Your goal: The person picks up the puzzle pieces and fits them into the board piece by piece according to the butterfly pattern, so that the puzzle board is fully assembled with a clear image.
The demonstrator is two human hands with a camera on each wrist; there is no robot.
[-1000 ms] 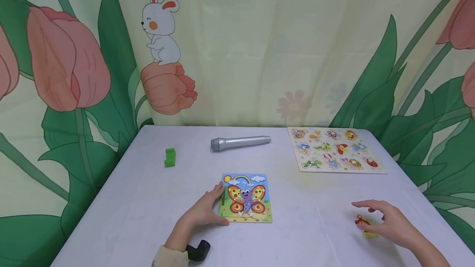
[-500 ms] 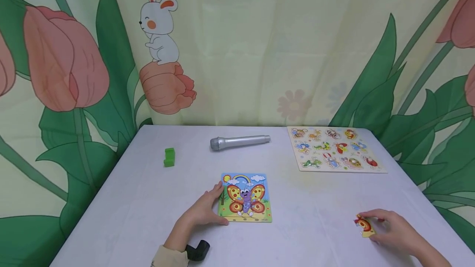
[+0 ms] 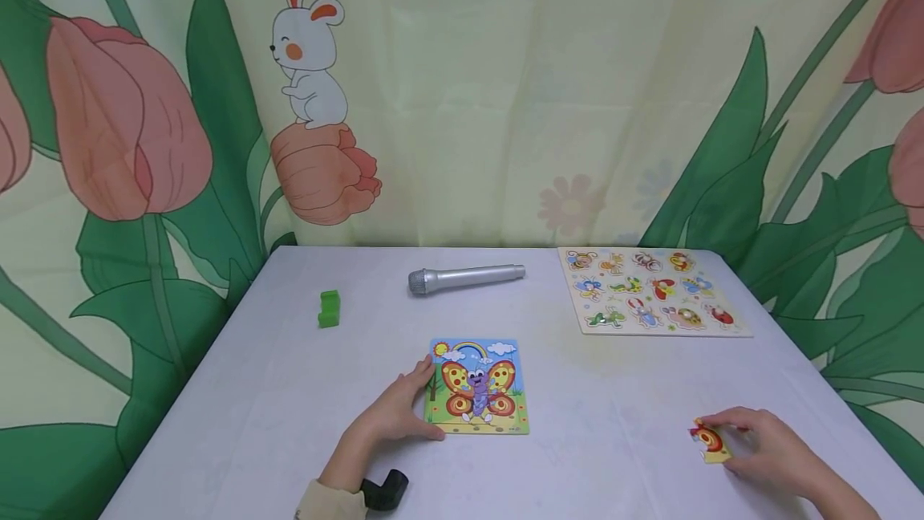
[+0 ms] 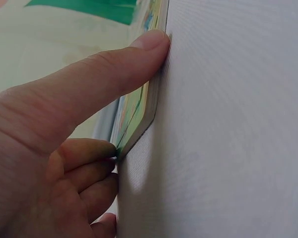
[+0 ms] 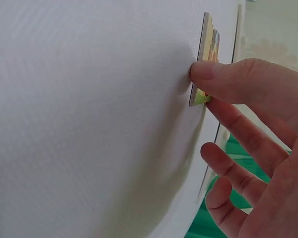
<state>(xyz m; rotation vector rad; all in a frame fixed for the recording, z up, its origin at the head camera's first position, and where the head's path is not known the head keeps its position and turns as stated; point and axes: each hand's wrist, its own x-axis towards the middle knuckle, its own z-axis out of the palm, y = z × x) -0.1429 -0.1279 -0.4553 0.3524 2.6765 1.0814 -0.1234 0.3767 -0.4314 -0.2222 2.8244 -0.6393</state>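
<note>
A square butterfly jigsaw puzzle (image 3: 478, 386) lies flat near the middle of the table. My left hand (image 3: 393, 408) holds it at its near left corner, thumb at the near edge (image 4: 148, 106) and fingertips at the left side. To the right, my right hand (image 3: 776, 449) pinches a small red and yellow puzzle piece (image 3: 711, 441) between thumb and index finger. The right wrist view shows this puzzle piece (image 5: 202, 52) edge-on, at the tabletop, while the other fingers stay bent away from it. Whether it is a single piece or two together, I cannot tell.
A silver toy microphone (image 3: 465, 278) lies behind the puzzle. At the back right is an insect peg board (image 3: 653, 293). A green block (image 3: 329, 309) stands at the left. A black angled object (image 3: 386, 489) sits by the left wrist.
My right hand has closed its thumb and index finger on the puzzle piece, which has turned slightly. My left hand and the butterfly puzzle have stayed in place.
</note>
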